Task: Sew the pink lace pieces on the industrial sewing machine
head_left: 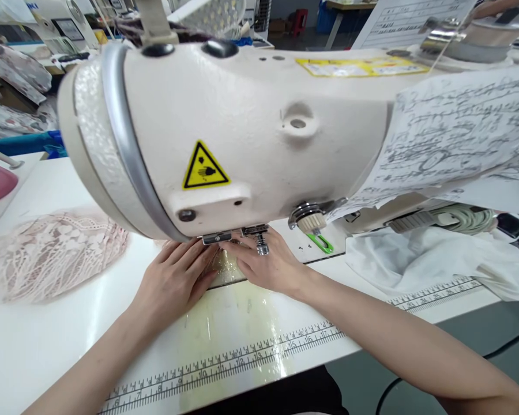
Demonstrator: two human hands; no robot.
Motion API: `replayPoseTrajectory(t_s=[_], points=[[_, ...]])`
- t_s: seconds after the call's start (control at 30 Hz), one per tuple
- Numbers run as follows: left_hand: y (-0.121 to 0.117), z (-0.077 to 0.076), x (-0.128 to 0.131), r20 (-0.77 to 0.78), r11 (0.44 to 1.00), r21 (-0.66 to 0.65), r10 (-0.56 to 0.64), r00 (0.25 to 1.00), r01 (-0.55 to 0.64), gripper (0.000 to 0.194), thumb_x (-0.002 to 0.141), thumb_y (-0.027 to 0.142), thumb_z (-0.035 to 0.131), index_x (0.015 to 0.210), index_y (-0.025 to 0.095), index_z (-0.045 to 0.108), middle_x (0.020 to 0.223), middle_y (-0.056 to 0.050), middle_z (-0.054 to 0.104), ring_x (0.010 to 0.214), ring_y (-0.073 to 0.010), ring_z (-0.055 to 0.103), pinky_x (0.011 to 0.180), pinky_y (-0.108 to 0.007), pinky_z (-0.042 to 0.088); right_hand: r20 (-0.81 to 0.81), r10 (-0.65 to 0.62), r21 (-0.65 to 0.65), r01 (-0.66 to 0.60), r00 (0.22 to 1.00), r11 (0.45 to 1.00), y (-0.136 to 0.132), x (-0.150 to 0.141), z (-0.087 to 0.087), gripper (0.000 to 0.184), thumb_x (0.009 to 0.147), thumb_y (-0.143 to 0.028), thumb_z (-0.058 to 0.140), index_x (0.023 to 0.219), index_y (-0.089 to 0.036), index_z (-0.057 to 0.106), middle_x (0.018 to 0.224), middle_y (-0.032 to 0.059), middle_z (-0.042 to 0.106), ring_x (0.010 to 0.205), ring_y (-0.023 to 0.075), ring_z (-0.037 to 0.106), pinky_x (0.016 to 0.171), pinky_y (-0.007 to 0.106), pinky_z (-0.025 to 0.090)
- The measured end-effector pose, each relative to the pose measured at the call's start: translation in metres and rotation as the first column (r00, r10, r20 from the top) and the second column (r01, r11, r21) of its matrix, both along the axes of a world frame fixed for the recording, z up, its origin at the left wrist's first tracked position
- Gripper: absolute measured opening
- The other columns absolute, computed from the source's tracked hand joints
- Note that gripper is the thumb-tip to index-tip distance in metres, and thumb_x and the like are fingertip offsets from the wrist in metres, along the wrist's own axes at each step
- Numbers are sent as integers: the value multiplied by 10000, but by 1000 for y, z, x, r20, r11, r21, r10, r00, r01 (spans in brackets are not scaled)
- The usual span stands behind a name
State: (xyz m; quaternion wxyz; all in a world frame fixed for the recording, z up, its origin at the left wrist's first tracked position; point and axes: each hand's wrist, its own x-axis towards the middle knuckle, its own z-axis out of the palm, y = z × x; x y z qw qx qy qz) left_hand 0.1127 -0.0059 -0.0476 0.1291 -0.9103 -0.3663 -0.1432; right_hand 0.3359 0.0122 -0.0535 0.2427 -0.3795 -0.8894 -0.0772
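Note:
A cream sewing machine head [242, 132] fills the upper view, with a yellow warning sticker [205, 168] on its face. Under it, my left hand [177, 279] lies flat on the table with fingers stretched toward the needle area. My right hand [266, 265] lies beside it, fingers pressed down near the presser foot [262, 242]. Both hands rest on a small pale piece of fabric [225, 266], mostly hidden under them and the machine. The needle itself is hidden.
A pile of pink lace [52, 253] lies at the left on the white table [47, 340]. White cloth [419, 259] is bunched at the right. A printed ruler [242, 357] runs along the table's front edge. Patterned fabric [458, 132] hangs over the machine arm.

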Motion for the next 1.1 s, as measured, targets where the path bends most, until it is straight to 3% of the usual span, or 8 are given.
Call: replayPoseTrajectory(t_s=[0.2,0.4,0.53,0.67,0.93,1.1], points=[[1,0,0,-10,1000,-7,12,1000,-12,424,940,353,518,1286,111,550,1241,-129,647,1050,-267,643,904,-424,474,20,11,53,-12,1000,999,0,0,-3,277,927,-161,468,1030,-258,705,848,34,725,806,170,619,919,345,413],[1,0,-1,-21,1000,-2,4,1000,-5,421,942,347,509,1290,113,545,1246,-129,645,1060,-275,635,896,-429,460,13,44,-38,-43,999,998,1,1,-2,306,899,-117,461,1074,-221,691,949,56,727,957,180,637,941,361,414],[4,0,-3,-22,994,-104,19,1000,-21,440,947,363,485,1327,143,507,1288,-94,624,1071,-258,630,900,-423,448,12,47,-77,-46,999,996,0,0,0,300,897,-109,474,1089,-220,675,1020,32,717,955,182,640,941,372,414],[5,0,-4,-10,987,-156,39,999,-40,442,943,381,475,1324,160,504,1288,-91,622,1077,-258,625,938,-427,430,17,48,-28,-47,999,999,1,-2,-1,292,912,-122,449,1082,-207,671,1031,30,720,919,175,640,914,357,425],[3,0,-1,-16,998,-59,11,1000,-12,446,942,344,491,1337,136,499,1284,-115,623,1075,-271,626,897,-423,439,-5,56,20,-56,998,998,3,1,-3,310,872,-104,487,1046,-252,697,1042,21,720,875,166,631,930,356,440],[3,0,-1,-29,999,-39,-7,1000,6,454,940,317,509,1353,128,494,1301,-116,612,1124,-277,608,884,-420,443,-95,51,42,-47,994,998,8,4,-6,331,874,-116,461,1078,-231,695,873,14,728,852,170,628,956,363,447]])
